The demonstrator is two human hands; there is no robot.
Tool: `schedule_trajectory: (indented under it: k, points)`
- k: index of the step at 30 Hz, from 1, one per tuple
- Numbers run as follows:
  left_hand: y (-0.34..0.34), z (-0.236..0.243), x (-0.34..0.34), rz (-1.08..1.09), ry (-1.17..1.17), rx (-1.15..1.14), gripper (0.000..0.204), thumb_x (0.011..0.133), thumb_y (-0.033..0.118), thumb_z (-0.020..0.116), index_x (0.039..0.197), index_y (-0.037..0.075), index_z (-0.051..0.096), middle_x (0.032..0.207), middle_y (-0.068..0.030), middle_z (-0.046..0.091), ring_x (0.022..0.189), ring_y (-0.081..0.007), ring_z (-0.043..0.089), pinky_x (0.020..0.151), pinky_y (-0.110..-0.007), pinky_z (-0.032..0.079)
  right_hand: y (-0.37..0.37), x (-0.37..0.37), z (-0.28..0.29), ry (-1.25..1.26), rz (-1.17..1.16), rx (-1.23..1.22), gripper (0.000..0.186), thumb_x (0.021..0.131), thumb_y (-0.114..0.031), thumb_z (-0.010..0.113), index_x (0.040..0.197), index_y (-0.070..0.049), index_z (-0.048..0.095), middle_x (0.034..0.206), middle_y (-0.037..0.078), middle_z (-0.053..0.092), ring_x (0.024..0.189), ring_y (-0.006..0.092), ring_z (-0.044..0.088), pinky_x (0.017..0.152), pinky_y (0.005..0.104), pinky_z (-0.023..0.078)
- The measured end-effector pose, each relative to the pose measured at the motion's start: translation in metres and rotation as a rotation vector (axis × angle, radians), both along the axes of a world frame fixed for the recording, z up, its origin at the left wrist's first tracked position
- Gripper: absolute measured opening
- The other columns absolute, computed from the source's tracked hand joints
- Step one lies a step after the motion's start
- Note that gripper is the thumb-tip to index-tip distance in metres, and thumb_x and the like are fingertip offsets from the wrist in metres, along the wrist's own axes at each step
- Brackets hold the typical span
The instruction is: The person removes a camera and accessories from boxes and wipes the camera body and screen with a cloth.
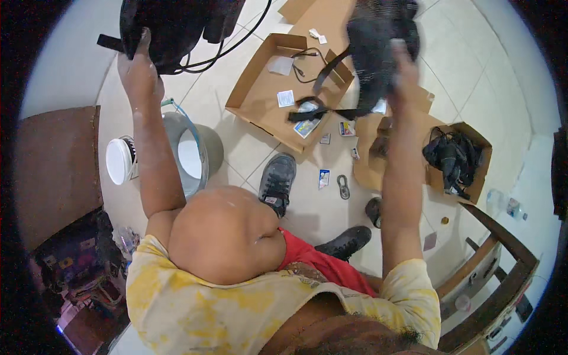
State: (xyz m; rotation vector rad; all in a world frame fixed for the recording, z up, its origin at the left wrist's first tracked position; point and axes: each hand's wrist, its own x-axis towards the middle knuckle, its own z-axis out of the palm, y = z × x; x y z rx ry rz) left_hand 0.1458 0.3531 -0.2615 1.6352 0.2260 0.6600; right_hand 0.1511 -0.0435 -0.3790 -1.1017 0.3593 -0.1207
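At the far left, my left hand (139, 77) is closed on a bulky black item (163, 32), thumb on its near face. A short black strap sticks out beside it, and black cables hang from its right side; the top is cut off by the frame edge. On the right, my right hand (406, 76) grips a black mesh item with dangling straps (378, 47), partly smeared by motion. Its straps hang over an open shallow cardboard box (254, 97), which holds a black cable (299, 72) and a white card (286, 98).
A grey bucket (210, 151) with a blue handle and a white tub (118, 163) stand left. Another cardboard box (480, 145) holds black gear. Small cards (323, 178) and a grey looped object (343, 186) lie on the tiles. A wooden frame (503, 236) is at right.
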Motion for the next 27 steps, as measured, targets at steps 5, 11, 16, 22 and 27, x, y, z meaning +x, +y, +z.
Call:
schedule_trajectory:
  k: [5,11,16,22,27]
  points:
    - [-0.014,-0.02,0.006,-0.159,0.078,0.257,0.037,0.092,0.018,0.068,0.121,-0.003,0.059,0.112,-0.0138,0.066,0.098,-0.0219,0.063,0.087,-0.034,0.048,-0.143,-0.055,0.096,-0.276,-0.266,-0.228,0.043,0.097,-0.03,0.061,0.125,0.002,0.057,0.113,0.013,0.067,0.097,0.0223,0.065,0.087,0.0358,0.054]
    - [-0.064,-0.093,0.004,-0.303,0.386,0.571,0.034,0.087,0.017,0.063,0.116,-0.002,0.061,0.104,-0.0241,0.067,0.097,-0.033,0.066,0.086,-0.04,0.049,-0.284,-0.153,0.17,-0.217,-0.433,-0.911,0.047,0.097,-0.029,0.061,0.135,-0.003,0.053,0.12,0.015,0.064,0.104,0.0261,0.064,0.092,0.0381,0.053]
    - [-0.077,-0.148,0.001,-0.34,0.39,0.886,0.027,0.083,0.013,0.058,0.105,-0.003,0.06,0.102,-0.0266,0.065,0.097,-0.041,0.064,0.085,-0.045,0.05,-0.338,-0.216,0.167,-0.128,-0.164,-1.626,0.051,0.097,-0.028,0.06,0.142,-0.007,0.049,0.126,0.017,0.062,0.11,0.0289,0.062,0.095,0.0402,0.051]
    - [-0.106,-0.184,-0.005,-0.122,0.023,1.421,0.021,0.084,0.013,0.056,0.104,0.005,0.059,0.113,-0.0136,0.058,0.108,-0.0323,0.055,0.085,-0.048,0.044,-0.282,-0.235,0.105,0.202,-0.51,-0.825,0.04,0.099,-0.016,0.057,0.132,0.008,0.052,0.13,0.018,0.059,0.113,0.0241,0.061,0.097,0.0354,0.05]
    - [-0.116,-0.215,-0.028,-0.173,-0.124,1.539,0.017,0.091,0.015,0.049,0.102,0.007,0.059,0.111,-0.0096,0.057,0.106,-0.0272,0.053,0.085,-0.045,0.039,-0.267,-0.219,0.078,0.181,-0.369,-0.841,0.045,0.097,-0.014,0.059,0.139,0.0,0.05,0.132,0.023,0.055,0.116,0.0279,0.057,0.102,0.0359,0.043]
